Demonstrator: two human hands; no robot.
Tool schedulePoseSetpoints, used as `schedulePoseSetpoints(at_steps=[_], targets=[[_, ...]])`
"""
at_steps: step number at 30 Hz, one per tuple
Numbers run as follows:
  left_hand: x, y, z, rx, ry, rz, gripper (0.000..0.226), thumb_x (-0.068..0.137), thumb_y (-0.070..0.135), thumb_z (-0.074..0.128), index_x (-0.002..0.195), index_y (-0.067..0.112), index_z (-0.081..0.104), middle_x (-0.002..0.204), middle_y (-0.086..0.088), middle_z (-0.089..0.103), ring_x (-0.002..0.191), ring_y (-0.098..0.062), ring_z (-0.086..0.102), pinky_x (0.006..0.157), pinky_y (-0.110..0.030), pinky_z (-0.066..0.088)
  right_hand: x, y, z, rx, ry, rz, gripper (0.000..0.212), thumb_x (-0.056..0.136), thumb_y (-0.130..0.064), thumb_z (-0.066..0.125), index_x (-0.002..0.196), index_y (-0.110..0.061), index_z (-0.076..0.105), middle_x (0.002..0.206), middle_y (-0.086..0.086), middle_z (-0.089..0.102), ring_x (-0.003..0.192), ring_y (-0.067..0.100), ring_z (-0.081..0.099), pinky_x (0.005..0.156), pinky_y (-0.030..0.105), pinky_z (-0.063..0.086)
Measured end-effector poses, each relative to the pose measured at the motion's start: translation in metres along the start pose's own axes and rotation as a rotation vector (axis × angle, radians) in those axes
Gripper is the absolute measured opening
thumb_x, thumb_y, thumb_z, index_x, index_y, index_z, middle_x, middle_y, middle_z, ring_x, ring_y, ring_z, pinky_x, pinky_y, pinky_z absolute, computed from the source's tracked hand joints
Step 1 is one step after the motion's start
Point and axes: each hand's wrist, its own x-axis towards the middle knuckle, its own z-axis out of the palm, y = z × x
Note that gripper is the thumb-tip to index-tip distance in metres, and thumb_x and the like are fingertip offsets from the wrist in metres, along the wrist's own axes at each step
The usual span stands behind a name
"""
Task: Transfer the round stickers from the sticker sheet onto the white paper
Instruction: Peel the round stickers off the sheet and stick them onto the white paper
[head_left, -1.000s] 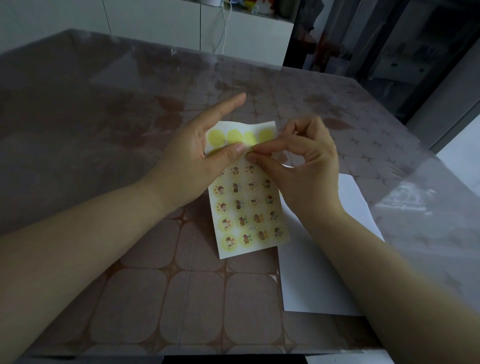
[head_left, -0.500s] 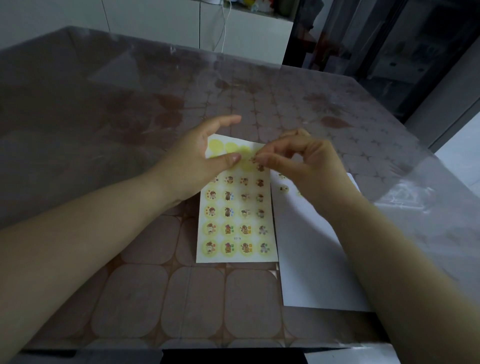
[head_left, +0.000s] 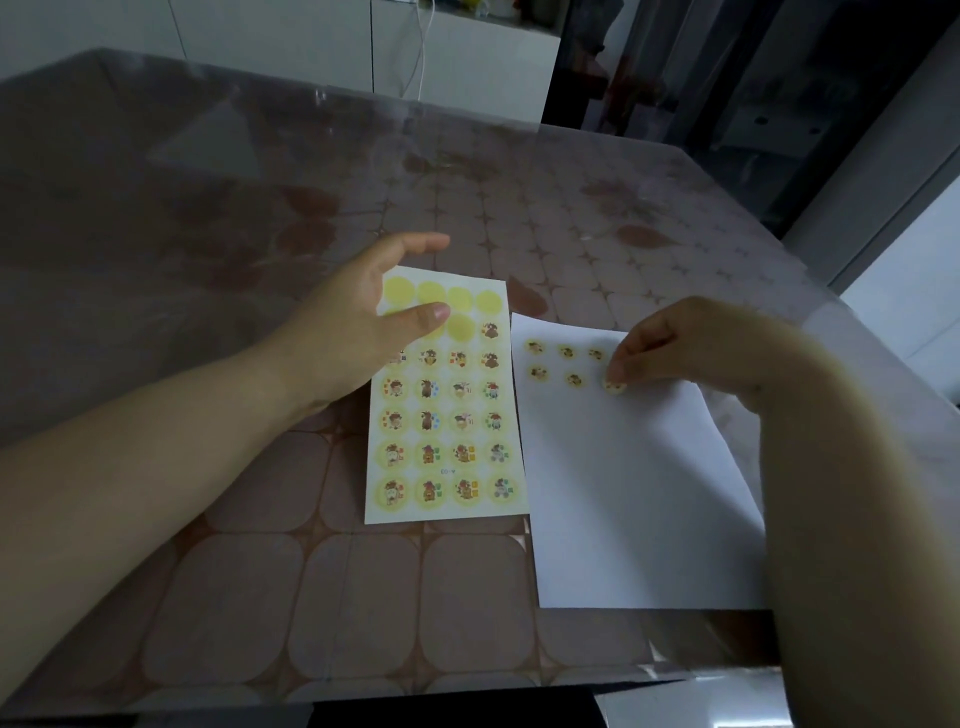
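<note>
While the head view shows only part of the job finished, the count is readable: the placed stickers (head_left: 567, 352), five of them, sit in two short rows near the far edge of the white paper (head_left: 634, 499). The right hand (head_left: 675, 353), fingers curled, pinches a round sticker (head_left: 615, 386) at the end of the second row. I cannot tell whether it is pressed flat yet. The sticker sheet (head_left: 447, 431) lies just left of the paper, their edges touching. Its top row is bare yellow circles, and a long block of printed stickers remains below, so most of the task is left. The left hand (head_left: 358, 332) hovers relaxed and spread over the sheet's upper left corner, holding nothing, well apart from the right. Both sheets rest on a table (head_left: 270, 597) with a glossy clear cover over a brown tiled pattern. Beyond stand white cabinets (head_left: 291, 36), a hanging white cable (head_left: 423, 47) and a dark opening to the right.
</note>
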Motion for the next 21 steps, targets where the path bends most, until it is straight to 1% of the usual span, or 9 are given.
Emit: schedulePoseSetpoints(at_steps=[2,5,7,11,14,16,18,20,21], targets=[[0.0,0.0,0.0,0.001,-0.004,-0.003,0.044,0.089,0.02,0.062,0.125,0.041,0.048,0.146,0.006,0.037,0.139,-0.009,0.027,0.072,-0.009,0.043,0.001,-0.001,0.002,0.014,0.007,0.003,0.007,0.067,-0.032,0.08,0.071,-0.03,0.074,0.083,-0.011,0.066,0.081,0.007,0.053,0.068,0.023,0.036],[0.0,0.0,0.0,0.014,0.0,-0.005,0.045,0.089,0.02,0.061,0.127,0.04,0.047,0.145,0.007,0.037,0.139,-0.006,0.025,0.067,0.001,0.039,0.002,-0.002,0.003,-0.014,0.016,-0.006,0.009,0.068,-0.031,0.079,0.076,-0.029,0.074,0.085,-0.012,0.065,0.079,0.004,0.051,0.067,0.022,0.034],[0.0,0.0,0.0,0.006,-0.006,-0.002,0.045,0.089,0.02,0.061,0.127,0.041,0.047,0.143,0.009,0.038,0.138,-0.006,0.026,0.066,0.001,0.04,0.002,-0.003,0.004,-0.039,0.021,-0.01,0.009,0.069,-0.031,0.079,0.076,-0.028,0.073,0.088,-0.011,0.065,0.08,0.004,0.051,0.069,0.023,0.035],[0.0,-0.001,0.0,0.01,-0.017,0.002,0.045,0.089,0.022,0.061,0.128,0.041,0.046,0.14,0.012,0.038,0.138,-0.008,0.028,0.075,-0.005,0.039,0.004,-0.003,0.004,-0.052,0.037,-0.001,0.012,0.066,-0.032,0.081,0.074,-0.027,0.072,0.09,-0.01,0.063,0.083,0.007,0.051,0.077,0.028,0.036],[0.0,-0.003,-0.001,-0.01,-0.03,0.002,0.045,0.089,0.023,0.061,0.128,0.041,0.046,0.142,0.01,0.039,0.138,-0.008,0.03,0.073,-0.004,0.042,0.007,-0.002,0.004,-0.074,0.066,-0.001,0.027,0.062,-0.031,0.083,0.078,-0.023,0.062,0.082,-0.007,0.053,0.072,0.009,0.046,0.063,0.025,0.036],[0.001,-0.004,0.0,-0.029,-0.045,0.005,0.046,0.089,0.022,0.062,0.127,0.042,0.046,0.143,0.007,0.04,0.137,-0.013,0.033,0.08,-0.014,0.045,0.009,0.0,0.004,-0.067,0.074,0.013,0.038,0.06,-0.031,0.085,0.081,-0.022,0.055,0.078,-0.005,0.047,0.067,0.011,0.043,0.058,0.024,0.036],[0.001,-0.004,0.0,-0.031,-0.046,0.009,0.048,0.089,0.021,0.062,0.129,0.041,0.045,0.145,0.006,0.039,0.138,-0.015,0.033,0.085,-0.019,0.046,0.01,0.001,0.005,-0.055,0.104,-0.011,0.037,0.061,-0.035,0.083,0.08,-0.023,0.053,0.077,-0.005,0.047,0.066,0.011,0.043,0.058,0.024,0.036],[0.001,-0.004,0.0,-0.037,-0.049,0.013,0.052,0.09,0.02,0.062,0.132,0.043,0.042,0.147,0.009,0.037,0.14,-0.015,0.03,0.096,-0.022,0.042,0.008,-0.004,0.009,-0.006,0.19,-0.132,0.028,0.068,-0.038,0.077,0.078,-0.023,0.055,0.071,-0.005,0.048,0.061,0.01,0.042,0.057,0.021,0.036],[0.001,-0.004,-0.001,-0.053,-0.054,0.018,0.056,0.089,0.019,0.062,0.133,0.044,0.04,0.148,0.011,0.036,0.14,-0.016,0.032,0.105,-0.03,0.039,0.006,-0.01,0.014,0.059,0.236,-0.218,0.024,0.072,-0.038,0.074,0.077,-0.022,0.056,0.067,-0.005,0.049,0.057,0.009,0.042,0.055,0.019,0.037]])
